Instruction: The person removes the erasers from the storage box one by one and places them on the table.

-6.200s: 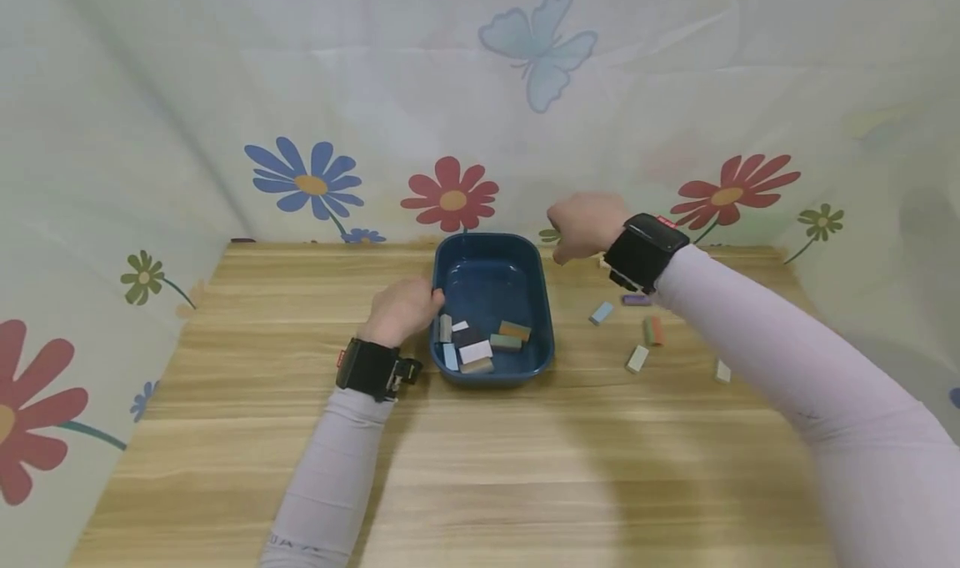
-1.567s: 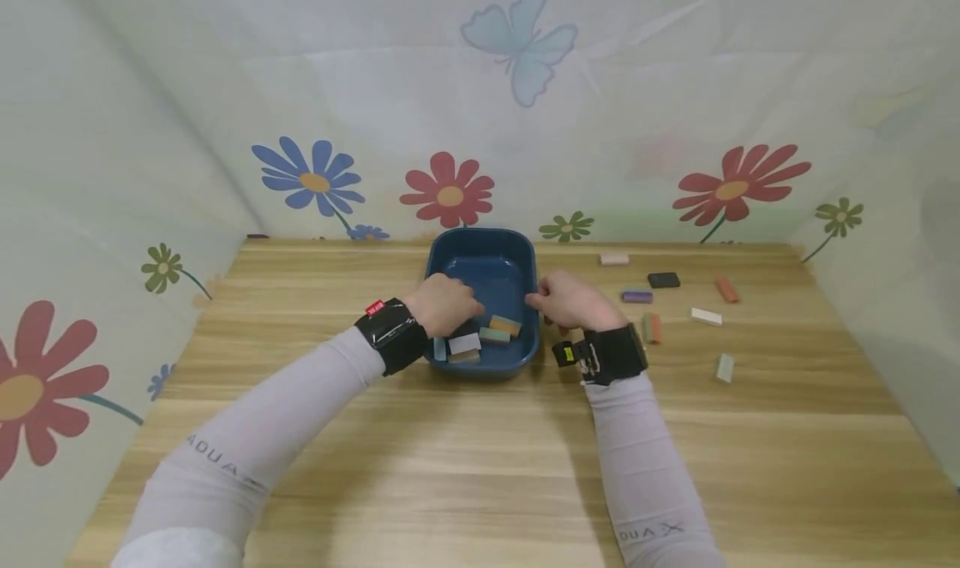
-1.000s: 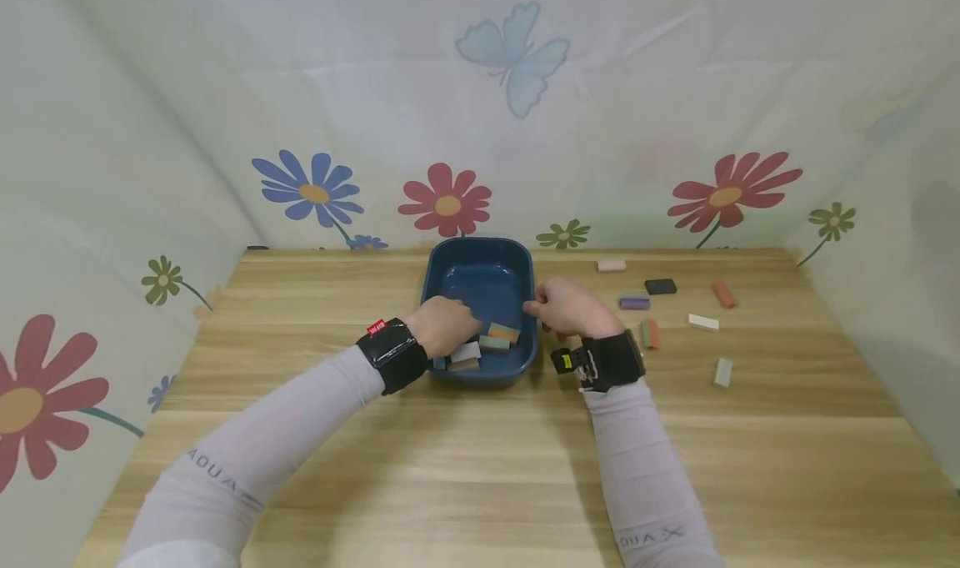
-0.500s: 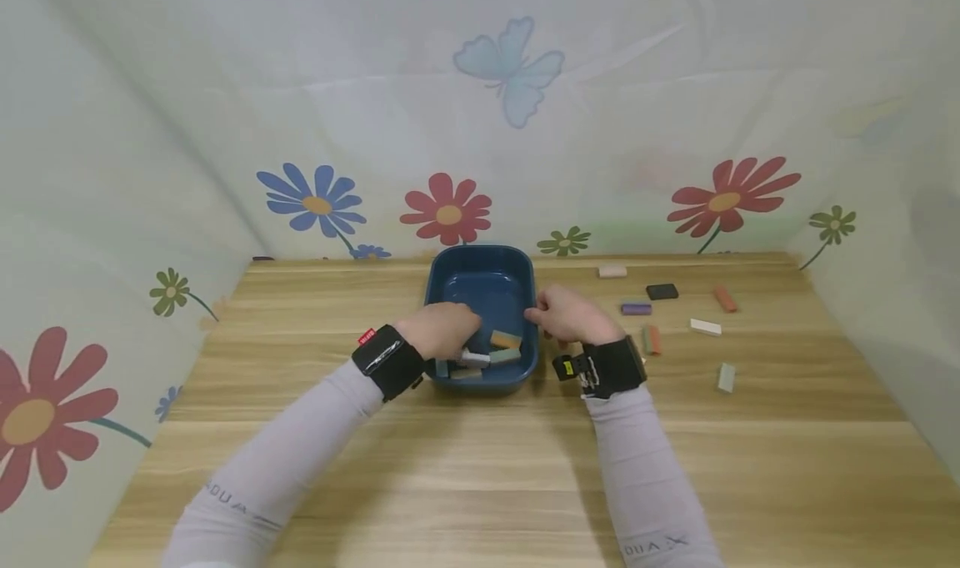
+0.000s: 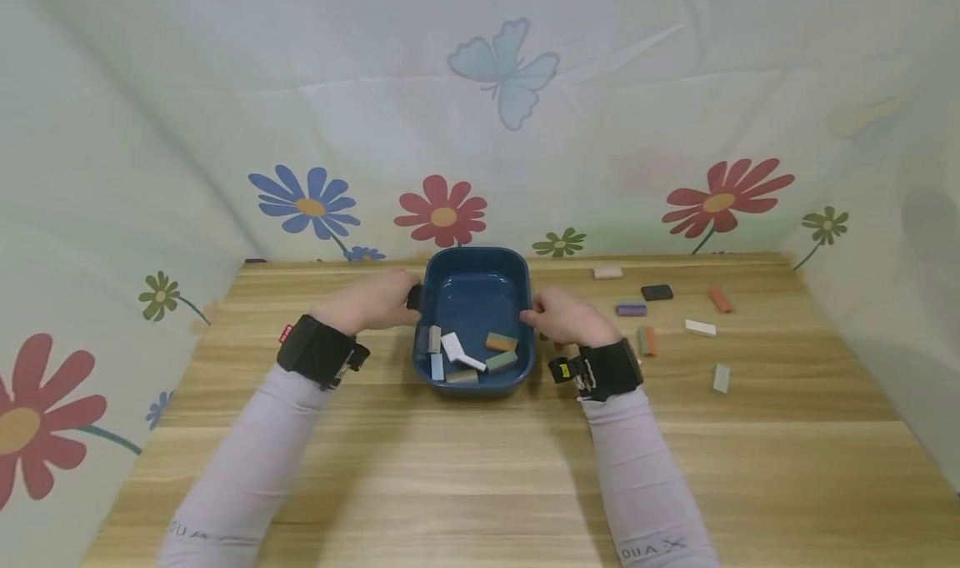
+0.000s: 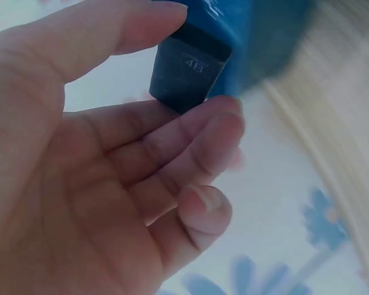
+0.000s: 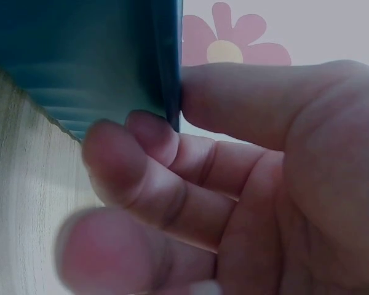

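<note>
My left hand is just outside the left wall of the blue bin. Between thumb and fingers it pinches a black eraser with "4B" printed on it. On the bin's right side, my right hand grips the rim, its thumb on one face of the wall and fingertips on the other. Several small eraser-like blocks lie in the near half of the bin, among them a white one, an orange one, a green one and a light blue one.
Right of the bin, several more blocks are scattered on the wooden table: pink, black, purple, orange, white and pale green. A flowered curtain hangs behind the table.
My left hand has come up out of the bin and moved left past its wall, carrying the black eraser. White blocks inside have shifted. My right hand, earlier reaching beyond the bin, stays at the rim.
</note>
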A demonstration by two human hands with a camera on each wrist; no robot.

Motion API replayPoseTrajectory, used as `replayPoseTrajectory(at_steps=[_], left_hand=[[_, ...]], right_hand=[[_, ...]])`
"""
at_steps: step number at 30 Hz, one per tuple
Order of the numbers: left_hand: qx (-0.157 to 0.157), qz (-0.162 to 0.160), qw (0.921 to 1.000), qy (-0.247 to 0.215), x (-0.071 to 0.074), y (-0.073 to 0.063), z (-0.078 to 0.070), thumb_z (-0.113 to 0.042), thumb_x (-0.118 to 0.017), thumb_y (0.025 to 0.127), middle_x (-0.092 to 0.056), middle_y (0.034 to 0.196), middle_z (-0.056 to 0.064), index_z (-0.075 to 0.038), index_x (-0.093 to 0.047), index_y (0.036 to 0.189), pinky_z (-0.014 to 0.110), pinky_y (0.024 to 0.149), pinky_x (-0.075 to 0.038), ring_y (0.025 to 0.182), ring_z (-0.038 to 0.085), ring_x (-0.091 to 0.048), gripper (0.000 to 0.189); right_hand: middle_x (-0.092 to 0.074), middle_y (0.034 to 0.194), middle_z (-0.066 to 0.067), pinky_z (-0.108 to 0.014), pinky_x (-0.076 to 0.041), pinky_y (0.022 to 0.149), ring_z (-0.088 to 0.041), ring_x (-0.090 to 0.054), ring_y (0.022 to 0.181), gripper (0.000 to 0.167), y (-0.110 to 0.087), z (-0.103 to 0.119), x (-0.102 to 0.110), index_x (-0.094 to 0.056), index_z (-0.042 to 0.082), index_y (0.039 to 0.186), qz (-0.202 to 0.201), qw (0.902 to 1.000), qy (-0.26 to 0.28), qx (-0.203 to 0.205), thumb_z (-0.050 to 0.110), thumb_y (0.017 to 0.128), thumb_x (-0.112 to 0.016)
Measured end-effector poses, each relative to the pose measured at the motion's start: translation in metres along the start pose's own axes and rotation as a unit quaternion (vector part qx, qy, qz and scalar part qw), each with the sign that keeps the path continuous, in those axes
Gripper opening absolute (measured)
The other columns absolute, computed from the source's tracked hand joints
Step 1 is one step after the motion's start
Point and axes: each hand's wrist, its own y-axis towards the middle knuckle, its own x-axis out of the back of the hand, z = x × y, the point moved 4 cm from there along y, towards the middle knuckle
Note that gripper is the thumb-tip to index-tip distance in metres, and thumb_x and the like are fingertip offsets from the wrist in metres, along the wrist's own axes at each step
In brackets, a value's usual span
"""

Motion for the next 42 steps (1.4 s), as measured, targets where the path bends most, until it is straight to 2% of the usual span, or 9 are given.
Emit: replayPoseTrajectory(at_steps=[3, 8, 11, 14, 17, 24, 32, 37, 42], left_hand=[[0.023, -0.005, 0.9995, -0.019, 0.001, -0.012, 0.029, -0.009, -0.065, 0.083, -0.05, 0.068, 0.004, -0.001, -0.059, 0.086, 0.029, 0.056, -0.037, 0.06, 0.017, -0.047, 0.01], [0.073, 0.009, 0.9966, -0.036, -0.006, -0.034, 0.075, -0.009, -0.064, 0.083, -0.044, 0.067, 0.001, -0.004, -0.053, 0.078, 0.03, 0.056, -0.033, 0.059, 0.015, -0.04, 0.013], [0.104, 0.02, 0.9931, -0.049, -0.01, -0.045, 0.094, -0.012, -0.066, 0.084, -0.045, 0.07, 0.002, -0.004, -0.056, 0.083, 0.031, 0.057, -0.033, 0.061, 0.017, -0.041, 0.013], [0.128, 0.022, 0.9896, -0.061, -0.011, -0.054, 0.106, -0.012, -0.067, 0.084, -0.046, 0.072, 0.003, -0.003, -0.058, 0.086, 0.032, 0.058, -0.034, 0.064, 0.019, -0.043, 0.013], [0.148, 0.023, 0.987, -0.057, -0.012, -0.061, 0.115, -0.013, -0.067, 0.084, -0.047, 0.072, 0.003, -0.003, -0.057, 0.084, 0.034, 0.059, -0.035, 0.065, 0.02, -0.044, 0.014], [0.218, 0.04, 0.9744, -0.039, -0.022, -0.072, 0.138, -0.027, -0.067, 0.086, -0.048, 0.073, 0.005, -0.009, -0.049, 0.074, 0.039, 0.062, -0.04, 0.067, 0.022, -0.048, 0.027], [0.204, 0.057, 0.9772, -0.02, -0.039, -0.075, 0.144, -0.021, -0.065, 0.087, -0.049, 0.078, 0.008, -0.008, -0.048, 0.076, 0.037, 0.066, -0.038, 0.074, 0.024, -0.049, 0.024], [0.194, 0.04, 0.98, -0.013, -0.042, -0.073, 0.142, -0.02, -0.068, 0.088, -0.05, 0.079, 0.009, -0.004, -0.052, 0.079, 0.036, 0.066, -0.038, 0.073, 0.025, -0.049, 0.024], [0.183, 0.025, 0.9825, -0.021, -0.043, -0.071, 0.144, -0.021, -0.069, 0.09, -0.047, 0.074, 0.007, -0.005, -0.05, 0.077, 0.033, 0.062, -0.036, 0.068, 0.022, -0.047, 0.028]], right_hand=[[-0.063, 0.075, -0.013, -0.034, -0.045, 0.056, -0.026, -0.061, 0.053, 0.031, 0.0, 0.0, 0.0, -0.054, 0.007, 0.08, 0.001, 1.0, 0.002, -0.003, 0.028, 0.102, -0.053], [-0.061, 0.073, -0.012, -0.033, -0.045, 0.056, -0.028, -0.061, 0.054, 0.031, 0.0, 0.001, 0.0, -0.053, 0.007, 0.079, 0.003, 1.0, 0.001, 0.001, 0.028, 0.102, -0.052], [-0.059, 0.069, -0.01, -0.033, -0.045, 0.056, -0.028, -0.061, 0.054, 0.031, -0.001, 0.002, 0.0, -0.052, 0.007, 0.078, 0.002, 1.0, 0.001, 0.007, 0.027, 0.102, -0.052], [-0.057, 0.066, -0.007, -0.033, -0.045, 0.056, -0.028, -0.061, 0.054, 0.031, -0.002, 0.002, 0.001, -0.052, 0.007, 0.077, -0.001, 0.9999, 0.002, 0.01, 0.026, 0.102, -0.052], [-0.055, 0.064, -0.005, -0.033, -0.045, 0.056, -0.027, -0.061, 0.053, 0.032, -0.003, 0.002, 0.001, -0.051, 0.007, 0.077, -0.001, 0.9999, 0.003, 0.011, 0.026, 0.102, -0.052], [-0.058, 0.068, -0.008, -0.034, -0.045, 0.056, -0.027, -0.061, 0.053, 0.031, -0.003, 0.001, 0.001, -0.052, 0.008, 0.078, -0.004, 0.9999, -0.001, 0.01, 0.027, 0.102, -0.053], [-0.056, 0.065, -0.004, -0.032, -0.044, 0.053, -0.028, -0.061, 0.054, 0.03, -0.003, 0.002, -0.001, -0.054, 0.008, 0.078, -0.004, 0.9999, -0.007, 0.011, 0.027, 0.101, -0.054], [-0.056, 0.063, -0.004, -0.033, -0.044, 0.053, -0.029, -0.061, 0.055, 0.031, -0.003, 0.003, -0.001, -0.053, 0.008, 0.077, -0.007, 0.9999, -0.006, 0.008, 0.027, 0.101, -0.054], [-0.055, 0.064, -0.004, -0.033, -0.043, 0.054, -0.028, -0.06, 0.055, 0.03, -0.003, 0.001, 0.0, -0.052, 0.008, 0.077, -0.008, 0.9998, 0.006, 0.014, 0.027, 0.101, -0.053]])
